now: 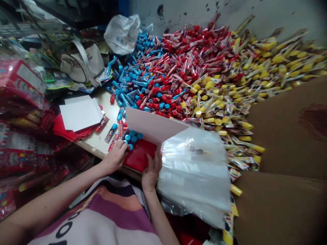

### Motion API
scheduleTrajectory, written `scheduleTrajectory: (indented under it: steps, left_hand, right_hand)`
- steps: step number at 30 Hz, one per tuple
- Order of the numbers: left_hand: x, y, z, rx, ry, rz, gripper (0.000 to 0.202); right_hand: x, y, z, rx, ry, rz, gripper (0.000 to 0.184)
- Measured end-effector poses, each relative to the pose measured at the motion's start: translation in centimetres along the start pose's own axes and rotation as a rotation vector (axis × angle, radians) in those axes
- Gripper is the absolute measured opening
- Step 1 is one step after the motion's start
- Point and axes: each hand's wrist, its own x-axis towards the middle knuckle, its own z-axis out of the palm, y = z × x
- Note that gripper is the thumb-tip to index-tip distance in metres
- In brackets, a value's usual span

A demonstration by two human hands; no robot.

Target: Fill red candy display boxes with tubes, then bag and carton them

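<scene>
Blue-capped tubes (131,137) lie bunched on a red card (139,156), below a raised white sheet (153,124). We have our left hand (114,157) half curled against them, and our right hand (152,172) upright at the card's near edge; we cannot tell whether either grips. A clear plastic bag (194,173) lies just beside, with heaped tubes (196,68) beyond the worktop (95,139).

- A scuffed, off-white concrete wall (255,13) with dark chipped patches runs along the far side
- A dark shelf (33,15) stands at upper left
- A cream bench (95,137) fills the middle
- Brown cardboard sheets (288,136) lean at right
- Soft, even light, dimmer toward the corners
</scene>
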Motion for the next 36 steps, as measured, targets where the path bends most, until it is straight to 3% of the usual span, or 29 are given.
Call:
scheduleTrajectory:
  steps: [9, 14, 22, 26, 28, 31, 33, 36]
  left_hand:
    - [-0.6, -0.5, -2.7, -0.190, -0.036, -0.056, 0.014]
    - [-0.9, -0.9, -1.7, -0.083, 0.010, -0.012, 0.020]
    - [-1.2, -2.2, 1.0, -0.011, -0.041, 0.058, 0.023]
    - [-2.3, -2.4, 0.9, 0.008, 0.001, 0.060, 0.027]
    - [-2.0, -3.1, 0.4, 0.011, 0.080, -0.006, 0.030]
    - [-0.1, -5.4, -0.5, 0.100, 0.156, -0.334, 0.026]
    - [1.6, -7.4, -0.7, 0.167, 0.121, -0.535, 0.027]
    - [4.0, -9.4, -0.1, 0.187, 0.081, -0.636, 0.023]
  right_hand:
    - [-0.8, -0.1, -0.2, -0.037, -0.027, 0.002, 0.061]
    - [-0.6, -0.1, -0.4, -0.047, -0.043, -0.014, 0.061]
    - [-1.1, -0.6, -0.8, -0.076, -0.073, 0.026, 0.051]
    - [-1.4, -0.2, -0.8, -0.091, -0.077, 0.010, 0.053]
    - [-1.5, 0.2, -0.8, -0.088, -0.057, -0.009, 0.054]
    - [-1.6, 0.7, -0.8, -0.081, -0.028, -0.030, 0.053]
    - [-1.6, 0.8, -0.9, -0.082, -0.023, -0.034, 0.054]
    - [-1.7, 0.6, -1.2, -0.097, -0.007, -0.031, 0.054]
